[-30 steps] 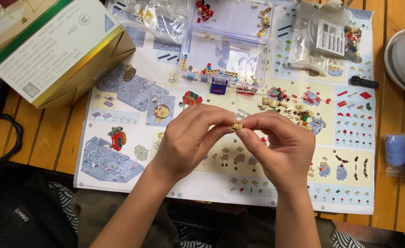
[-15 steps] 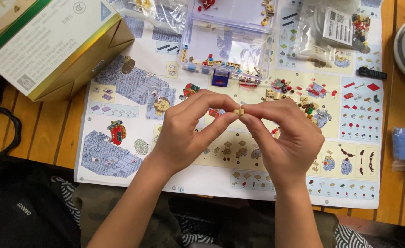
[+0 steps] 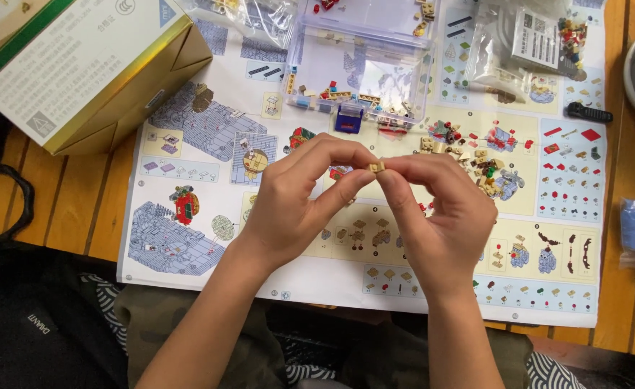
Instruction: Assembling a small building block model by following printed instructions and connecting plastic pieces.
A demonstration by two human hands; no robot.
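Risk noted: the tiny tan brick piece (image 3: pixel 376 167) could slip from the fingertip pinch and vanish among loose parts on the instruction sheet (image 3: pixel 209 173) beneath. Left hand (image 3: pixel 296 198) was raised above the sheet, thumb and forefinger pinching the piece. Right hand (image 3: pixel 443 216) met it from the opposite side, fingertips closed on the same piece, wrist angled inward.

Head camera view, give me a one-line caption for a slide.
Both hands pinch a tiny tan brick above an instruction sheet beside a clear parts box.
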